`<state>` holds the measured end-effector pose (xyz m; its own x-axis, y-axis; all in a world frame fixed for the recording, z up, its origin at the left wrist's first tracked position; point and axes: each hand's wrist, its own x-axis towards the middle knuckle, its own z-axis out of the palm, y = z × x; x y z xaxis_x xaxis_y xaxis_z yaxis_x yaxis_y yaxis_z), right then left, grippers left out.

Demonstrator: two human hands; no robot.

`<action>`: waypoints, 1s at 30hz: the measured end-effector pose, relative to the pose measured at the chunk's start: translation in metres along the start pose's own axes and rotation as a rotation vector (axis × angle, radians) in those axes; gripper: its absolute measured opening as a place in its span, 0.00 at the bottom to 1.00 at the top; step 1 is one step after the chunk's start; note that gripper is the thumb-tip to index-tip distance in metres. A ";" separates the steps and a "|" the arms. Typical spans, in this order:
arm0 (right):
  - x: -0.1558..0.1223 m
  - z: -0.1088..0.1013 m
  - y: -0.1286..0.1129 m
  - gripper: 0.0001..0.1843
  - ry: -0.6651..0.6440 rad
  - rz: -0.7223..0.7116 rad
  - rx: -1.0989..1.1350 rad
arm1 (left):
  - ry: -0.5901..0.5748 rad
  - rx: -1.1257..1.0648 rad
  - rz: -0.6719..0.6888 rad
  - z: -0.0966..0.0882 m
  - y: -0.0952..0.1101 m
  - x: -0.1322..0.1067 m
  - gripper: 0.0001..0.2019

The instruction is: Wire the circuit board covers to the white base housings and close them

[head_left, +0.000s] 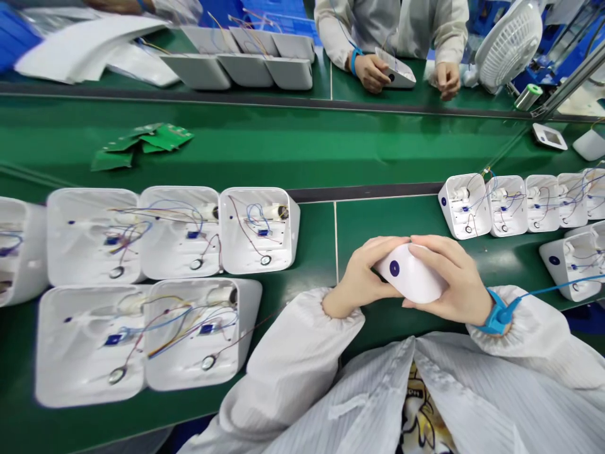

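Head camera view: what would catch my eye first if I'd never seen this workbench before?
First, the person's left hand and right hand together clasp a white casing with a dark round spot, low at centre. On the green table to the left lie open white shells full of coloured wires. Across the table, another person's hands hold a similar part beside a white fan.

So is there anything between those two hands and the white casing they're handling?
Nothing visible. The left hand and right hand both wrap directly around the white casing, bare fingers on its shell. Other open casings sit apart on the green table.
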<state>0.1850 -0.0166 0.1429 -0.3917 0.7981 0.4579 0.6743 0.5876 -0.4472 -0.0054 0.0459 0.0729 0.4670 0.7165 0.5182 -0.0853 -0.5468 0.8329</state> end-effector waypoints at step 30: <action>-0.051 0.052 0.084 0.37 -0.266 0.613 0.570 | 0.185 -0.628 -0.434 0.023 -0.005 -0.011 0.47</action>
<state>0.2289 -0.0013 0.0424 -0.2436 0.9580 -0.1513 0.4266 -0.0342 -0.9038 0.0104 0.0306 0.0581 0.4227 0.9008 0.0991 -0.4366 0.1066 0.8933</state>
